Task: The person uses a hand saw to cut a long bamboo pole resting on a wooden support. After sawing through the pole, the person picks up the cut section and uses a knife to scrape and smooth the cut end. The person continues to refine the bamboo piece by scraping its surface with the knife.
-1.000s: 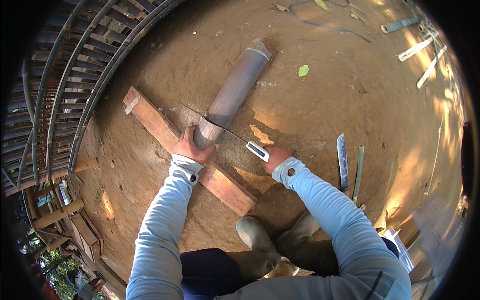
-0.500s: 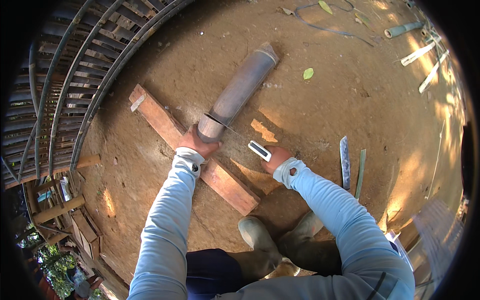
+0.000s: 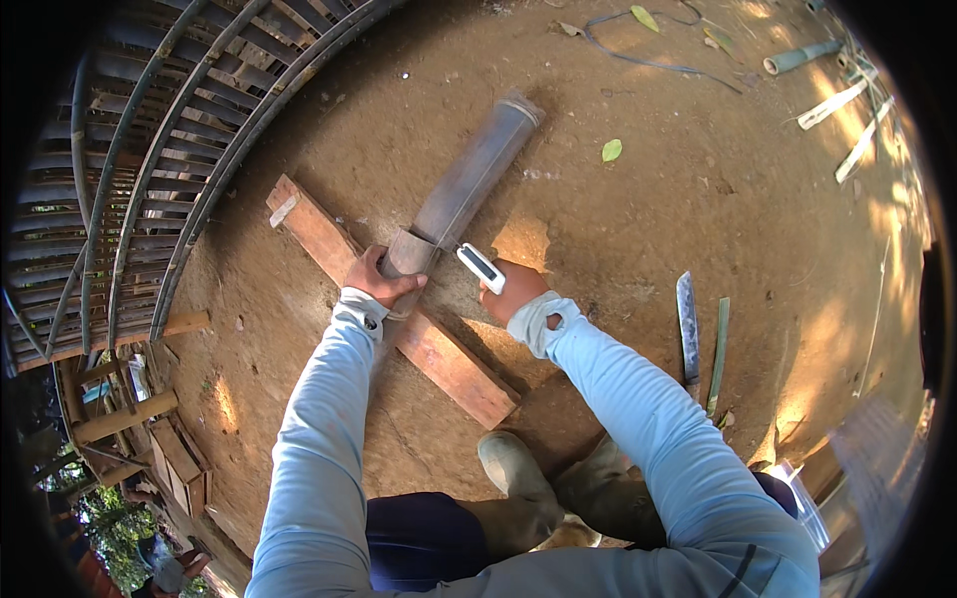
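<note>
Outdoors, seen from above, a person in pale blue sleeves crouches over bare dirt ground [image 3: 698, 199]. The left hand [image 3: 382, 280] is closed around the near end of a thick grey bamboo section [image 3: 469, 184], which rests across a reddish wooden plank [image 3: 439, 354] and points away up the frame. The right hand [image 3: 513, 291] grips a white-handled tool [image 3: 479, 267], its tip touching the bamboo's near end. To the right, well apart, a long blade [image 3: 687, 324] and a thin green strip [image 3: 719, 349] lie side by side on the ground. Rubber boots [image 3: 518, 488] show below.
</note>
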Tool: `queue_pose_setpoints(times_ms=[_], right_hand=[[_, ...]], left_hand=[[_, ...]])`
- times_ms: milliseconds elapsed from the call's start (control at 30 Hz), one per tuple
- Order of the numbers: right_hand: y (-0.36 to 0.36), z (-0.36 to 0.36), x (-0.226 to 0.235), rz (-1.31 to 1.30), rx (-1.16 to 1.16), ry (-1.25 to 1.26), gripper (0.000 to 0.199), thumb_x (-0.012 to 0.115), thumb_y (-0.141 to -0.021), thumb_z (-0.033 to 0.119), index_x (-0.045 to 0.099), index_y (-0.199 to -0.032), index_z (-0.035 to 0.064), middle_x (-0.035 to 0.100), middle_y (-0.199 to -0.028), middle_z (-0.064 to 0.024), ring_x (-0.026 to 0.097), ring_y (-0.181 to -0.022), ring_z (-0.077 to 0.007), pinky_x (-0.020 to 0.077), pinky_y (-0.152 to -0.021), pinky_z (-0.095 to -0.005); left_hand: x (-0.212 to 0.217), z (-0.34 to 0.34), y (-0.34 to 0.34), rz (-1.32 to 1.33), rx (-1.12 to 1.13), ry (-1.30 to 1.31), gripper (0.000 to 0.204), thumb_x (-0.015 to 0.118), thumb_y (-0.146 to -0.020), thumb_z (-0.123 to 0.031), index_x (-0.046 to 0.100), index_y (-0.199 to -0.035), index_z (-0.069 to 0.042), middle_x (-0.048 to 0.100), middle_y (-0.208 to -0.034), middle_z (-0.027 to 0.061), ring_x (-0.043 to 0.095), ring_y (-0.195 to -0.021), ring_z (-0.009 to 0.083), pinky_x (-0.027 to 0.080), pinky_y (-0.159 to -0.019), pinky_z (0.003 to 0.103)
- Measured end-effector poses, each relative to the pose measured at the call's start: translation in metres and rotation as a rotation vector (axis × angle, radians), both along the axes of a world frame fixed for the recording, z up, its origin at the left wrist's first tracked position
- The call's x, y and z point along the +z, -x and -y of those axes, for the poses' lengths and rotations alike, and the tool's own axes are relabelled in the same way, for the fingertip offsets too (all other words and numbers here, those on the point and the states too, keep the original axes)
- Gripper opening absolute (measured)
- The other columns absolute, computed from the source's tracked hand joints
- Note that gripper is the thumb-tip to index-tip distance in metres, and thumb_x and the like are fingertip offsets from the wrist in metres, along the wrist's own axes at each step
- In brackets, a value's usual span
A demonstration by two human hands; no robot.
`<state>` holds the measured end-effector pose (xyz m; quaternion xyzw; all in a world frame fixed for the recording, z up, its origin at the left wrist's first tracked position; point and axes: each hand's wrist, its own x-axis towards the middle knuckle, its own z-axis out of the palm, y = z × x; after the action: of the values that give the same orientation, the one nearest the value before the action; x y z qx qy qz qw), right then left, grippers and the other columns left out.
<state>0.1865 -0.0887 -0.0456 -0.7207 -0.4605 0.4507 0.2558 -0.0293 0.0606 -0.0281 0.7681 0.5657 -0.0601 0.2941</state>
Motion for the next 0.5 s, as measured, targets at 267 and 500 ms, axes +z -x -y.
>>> queue_pose_setpoints(times_ms=[267, 500], right_hand=[[-0.02, 0.092, -0.003, 0.031, 0.038, -0.027, 0.041, 0.068, -0.08, 0.024, 0.054, -0.113, 0.0044, 0.065, -0.089, -0.0206, 0.064, -0.085, -0.0396, 0.05, -0.075, -0.0438], [0.006, 0.075, -0.003, 0.026, 0.004, -0.063, 0.04, 0.066, -0.082, 0.026, 0.053, -0.114, 0.0073, 0.065, -0.093, -0.0195, 0.062, -0.09, -0.0404, 0.049, -0.077, -0.0463]], left_hand=[[-0.016, 0.025, 0.009, 0.101, -0.009, -0.359, 0.086, 0.071, -0.069, -0.059, 0.047, -0.126, 0.002, 0.06, -0.112, 0.0251, 0.058, -0.108, 0.0391, 0.045, -0.095, 0.042], [0.015, 0.02, 0.004, -0.141, -0.073, -0.373, 0.081, 0.069, -0.073, -0.053, 0.044, -0.134, -0.006, 0.059, -0.119, 0.0216, 0.058, -0.11, 0.0363, 0.046, -0.095, 0.041]])
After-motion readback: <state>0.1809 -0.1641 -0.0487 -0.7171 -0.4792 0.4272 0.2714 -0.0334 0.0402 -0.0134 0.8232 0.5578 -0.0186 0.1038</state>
